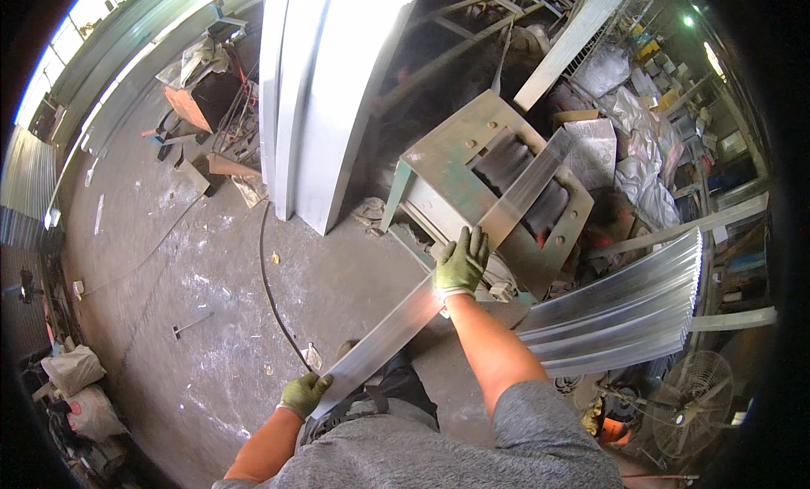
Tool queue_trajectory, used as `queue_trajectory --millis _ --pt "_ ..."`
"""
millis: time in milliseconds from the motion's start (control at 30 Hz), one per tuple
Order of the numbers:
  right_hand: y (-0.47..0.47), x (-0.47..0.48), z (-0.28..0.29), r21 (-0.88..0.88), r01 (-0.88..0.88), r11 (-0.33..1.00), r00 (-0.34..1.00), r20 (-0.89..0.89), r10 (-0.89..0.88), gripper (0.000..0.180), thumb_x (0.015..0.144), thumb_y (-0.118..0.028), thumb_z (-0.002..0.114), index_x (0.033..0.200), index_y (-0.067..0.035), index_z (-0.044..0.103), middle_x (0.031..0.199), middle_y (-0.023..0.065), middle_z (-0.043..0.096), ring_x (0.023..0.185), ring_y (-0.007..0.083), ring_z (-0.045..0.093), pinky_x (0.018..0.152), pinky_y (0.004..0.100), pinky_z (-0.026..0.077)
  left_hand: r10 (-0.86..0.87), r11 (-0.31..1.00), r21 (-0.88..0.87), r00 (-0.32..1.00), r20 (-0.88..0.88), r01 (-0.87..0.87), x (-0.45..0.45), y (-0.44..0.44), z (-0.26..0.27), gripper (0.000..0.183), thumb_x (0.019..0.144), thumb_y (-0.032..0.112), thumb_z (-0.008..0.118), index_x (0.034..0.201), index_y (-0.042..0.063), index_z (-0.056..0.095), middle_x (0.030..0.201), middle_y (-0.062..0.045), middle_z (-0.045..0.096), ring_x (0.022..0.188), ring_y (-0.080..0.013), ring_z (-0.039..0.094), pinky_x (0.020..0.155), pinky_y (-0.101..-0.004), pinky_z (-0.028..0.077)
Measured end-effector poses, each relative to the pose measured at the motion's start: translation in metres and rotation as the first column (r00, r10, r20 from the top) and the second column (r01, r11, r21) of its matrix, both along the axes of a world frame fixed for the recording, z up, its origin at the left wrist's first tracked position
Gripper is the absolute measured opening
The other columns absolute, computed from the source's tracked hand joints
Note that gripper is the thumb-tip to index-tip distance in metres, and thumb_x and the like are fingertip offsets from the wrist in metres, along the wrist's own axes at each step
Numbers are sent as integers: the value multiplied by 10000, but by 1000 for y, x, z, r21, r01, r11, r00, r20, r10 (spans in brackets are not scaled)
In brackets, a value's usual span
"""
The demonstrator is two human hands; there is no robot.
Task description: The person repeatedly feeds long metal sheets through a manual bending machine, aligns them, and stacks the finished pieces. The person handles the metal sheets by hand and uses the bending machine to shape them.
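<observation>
A long flat metal strip (381, 340), shiny and straight-edged, runs diagonally from my waist up to the machine. My left hand (305, 394), in a green work glove, is closed around its near end. Farther along, my right hand (463, 264), gloved alike, lies flat on the strip with fingers stretched out. Beyond it, the strip's far part crosses the top of a worn steel machine (443, 141) with bolts on its plate. Dark rounded parts (506, 160) show through an opening in that plate, on both sides of the strip. What lies under my right palm is hidden.
Tall metal profiles (342, 109) stand ahead on the left. A stack of ribbed metal strips (620, 305) juts out at right, above a floor fan (690, 403). A black cable (264, 267) crosses the concrete floor (209, 324). Plastic sheeting (645, 160) is heaped beyond the machine.
</observation>
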State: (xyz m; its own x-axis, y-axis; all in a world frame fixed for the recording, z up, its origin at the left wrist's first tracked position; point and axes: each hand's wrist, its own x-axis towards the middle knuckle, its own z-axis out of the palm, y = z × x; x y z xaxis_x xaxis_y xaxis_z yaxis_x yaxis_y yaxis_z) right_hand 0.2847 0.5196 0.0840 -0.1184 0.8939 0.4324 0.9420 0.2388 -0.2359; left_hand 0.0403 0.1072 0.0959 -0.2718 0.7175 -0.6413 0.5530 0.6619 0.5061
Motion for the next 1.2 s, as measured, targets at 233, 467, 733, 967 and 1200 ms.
queue_trajectory --millis 233,467,733,967,1200 --pt "-76 -29 -10 -72 0 997 1000 -5 0 545 1017 -223 596 1517 -14 543 1634 266 469 1541 511 395 1293 615 311 10 999 -41 1000 19 -10 -30 -73 -15 661 1038 697 572 975 73 783 967 -252 762 965 -491 730 853 -572 556" --pt "-151 -56 -8 -160 -14 987 1000 -3 14 580 1005 -221 623 1531 -1 516 1631 258 457 1533 536 389 1277 624 317 33 994 -105 998 46 -28 -56 -142 -28 620 1038 662 592 994 77 793 993 -257 766 990 -491 725 875 -562 553" --pt "-230 -79 -9 -358 -72 931 997 -21 69 687 1051 -403 579 1610 -19 475 1739 241 353 1625 490 269 1319 635 218 46 986 -160 998 32 -40 -97 -221 -34 589 1028 656 602 1035 105 811 1007 -239 776 1016 -484 728 892 -549 558" --pt "-259 -75 0 -431 -247 868 969 -87 232 766 1062 -453 598 1634 21 411 1734 323 292 1619 554 215 1321 649 190 52 974 -221 999 15 -48 -123 -241 -17 588 1033 651 602 1069 101 809 1044 -249 779 1051 -478 740 921 -547 565" --pt "-141 -34 10 -239 -223 945 973 -2 229 720 1071 -412 551 1590 80 464 1722 326 332 1607 528 275 1335 629 202 -78 980 -187 997 -23 72 -72 -121 0 749 915 794 671 1176 98 757 1110 -234 798 1092 -465 748 936 -528 586"
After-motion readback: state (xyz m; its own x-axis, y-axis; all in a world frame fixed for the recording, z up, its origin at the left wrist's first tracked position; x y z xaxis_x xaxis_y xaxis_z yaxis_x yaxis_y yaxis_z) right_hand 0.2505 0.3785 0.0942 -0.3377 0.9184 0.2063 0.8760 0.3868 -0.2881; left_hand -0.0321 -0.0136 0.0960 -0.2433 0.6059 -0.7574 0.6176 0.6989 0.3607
